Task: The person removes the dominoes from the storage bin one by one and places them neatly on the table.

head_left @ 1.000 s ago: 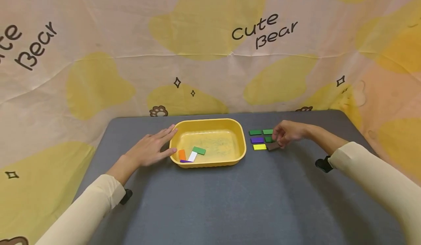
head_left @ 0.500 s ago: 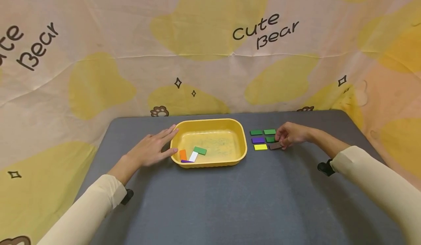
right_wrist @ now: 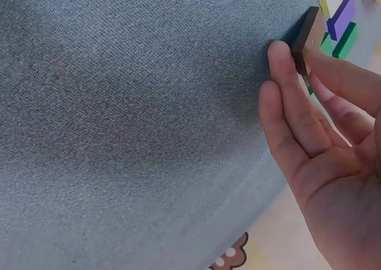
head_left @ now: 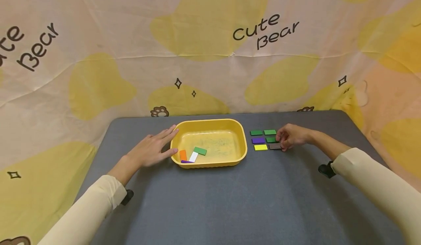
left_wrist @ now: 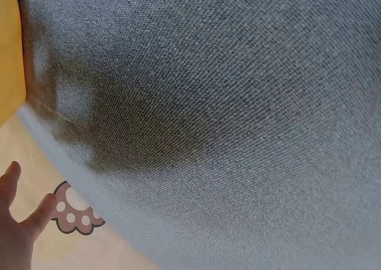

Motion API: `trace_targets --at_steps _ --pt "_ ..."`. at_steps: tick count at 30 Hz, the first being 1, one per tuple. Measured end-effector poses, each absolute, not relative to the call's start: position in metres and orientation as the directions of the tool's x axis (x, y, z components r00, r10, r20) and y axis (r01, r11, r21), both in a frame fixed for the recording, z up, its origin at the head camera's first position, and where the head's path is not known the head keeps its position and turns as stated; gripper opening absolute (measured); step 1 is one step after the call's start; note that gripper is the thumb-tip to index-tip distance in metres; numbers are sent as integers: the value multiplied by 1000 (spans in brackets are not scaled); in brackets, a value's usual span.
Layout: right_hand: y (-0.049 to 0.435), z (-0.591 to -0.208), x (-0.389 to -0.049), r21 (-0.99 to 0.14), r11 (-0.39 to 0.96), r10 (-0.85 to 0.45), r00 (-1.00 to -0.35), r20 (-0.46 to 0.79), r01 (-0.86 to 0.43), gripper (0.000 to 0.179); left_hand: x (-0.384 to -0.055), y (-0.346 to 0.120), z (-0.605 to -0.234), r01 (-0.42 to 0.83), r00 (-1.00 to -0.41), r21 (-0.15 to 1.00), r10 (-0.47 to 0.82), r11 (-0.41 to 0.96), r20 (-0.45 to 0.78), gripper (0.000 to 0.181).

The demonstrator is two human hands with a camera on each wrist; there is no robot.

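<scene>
Head view: both forearms reach forward over the gray table [head_left: 210, 208]. Left hand [head_left: 148, 150] has fingers straight and spread, thumb apart, fingertips at the left rim of the yellow tray [head_left: 227, 144]; nothing in its grip. Right hand [head_left: 292, 135] comes in from the right, palm down, fingers bent, pinching the brown tile [head_left: 274, 146] by its right end between thumb and fingers. Tile's long axis runs left to right across the table, roughly in line with the yellow tile [head_left: 261, 147] beside it. Right wrist view shows its thick edge; whether it lies fully flat, can't tell. Brown tile sits at the near right corner of a two-column, three-row tile layout, just right of the yellow one, under the right fingertips, well apart from the left hand, tray between. Behind it: dark green tile [head_left: 270, 139], partly covered by the right hand, with purple tile [head_left: 258, 140] to its left. Far row: another dark green one on the left, light green tile [head_left: 270, 132] on the right.
</scene>
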State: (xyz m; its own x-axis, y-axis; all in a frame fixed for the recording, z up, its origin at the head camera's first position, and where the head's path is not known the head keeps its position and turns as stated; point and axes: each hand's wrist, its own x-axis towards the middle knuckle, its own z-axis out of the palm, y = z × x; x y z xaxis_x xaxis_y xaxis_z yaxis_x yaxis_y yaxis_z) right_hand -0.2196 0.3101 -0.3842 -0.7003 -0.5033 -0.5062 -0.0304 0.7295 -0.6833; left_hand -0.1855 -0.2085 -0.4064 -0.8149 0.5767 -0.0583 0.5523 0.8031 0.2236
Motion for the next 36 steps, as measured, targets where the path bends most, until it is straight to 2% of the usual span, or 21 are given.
trace_targets --at_steps 27,36 --pt "313 -382 -219 -642 760 -498 -722 -481 -96 31 -185 -208 -409 548 -819 230 572 804 -49 76" --pt "310 -369 -225 -654 749 -500 -741 -447 -111 33 -186 -209 -410 552 -816 232 576 801 -46 77"
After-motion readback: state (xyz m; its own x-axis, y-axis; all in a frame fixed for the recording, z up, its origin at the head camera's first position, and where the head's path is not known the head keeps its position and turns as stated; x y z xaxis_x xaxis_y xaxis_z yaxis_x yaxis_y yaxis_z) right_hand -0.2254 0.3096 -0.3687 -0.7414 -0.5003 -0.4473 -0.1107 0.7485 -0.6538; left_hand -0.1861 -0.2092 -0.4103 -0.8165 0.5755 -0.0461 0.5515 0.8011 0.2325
